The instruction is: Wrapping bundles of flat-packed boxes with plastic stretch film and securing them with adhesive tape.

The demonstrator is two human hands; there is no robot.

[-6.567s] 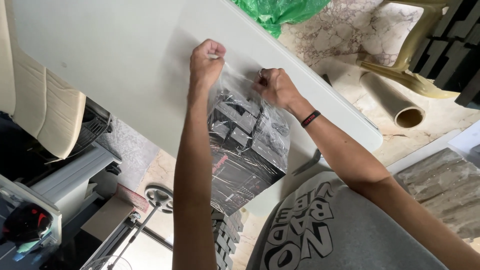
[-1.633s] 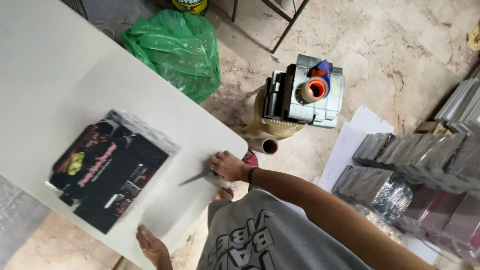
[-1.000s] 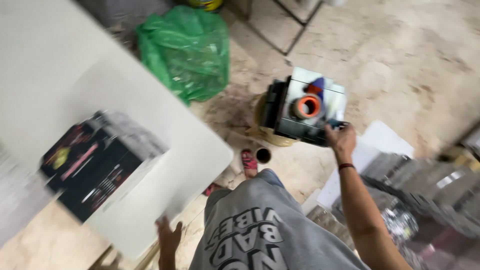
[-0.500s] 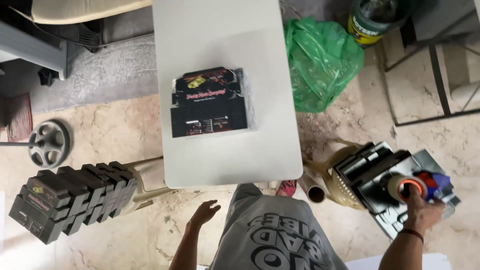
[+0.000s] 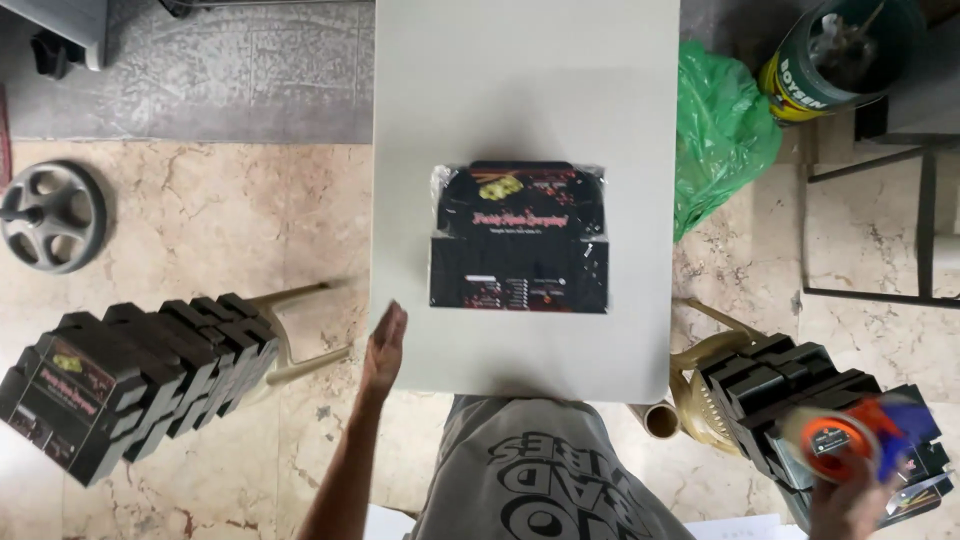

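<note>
A black printed box wrapped in clear plastic (image 5: 519, 237) lies flat in the middle of the white table (image 5: 520, 80). My left hand (image 5: 383, 341) hovers open at the table's near left edge, holding nothing. At the lower right, my right hand (image 5: 848, 500) grips an orange and blue tape dispenser (image 5: 855, 437) just over a stack of black boxes (image 5: 790, 400) resting on a beige chair.
A second row of black boxes (image 5: 130, 385) sits on a chair at the left. A green plastic bag (image 5: 722, 130) and a paint can (image 5: 840, 50) are right of the table. A wheel (image 5: 52, 215) lies on the floor at left. A tape roll core (image 5: 660, 420) lies near the table's corner.
The view swung until the table sits straight ahead. My right hand left the table, reached to the boxes at right and took hold of the tape dispenser. My left hand rose toward the table edge.
</note>
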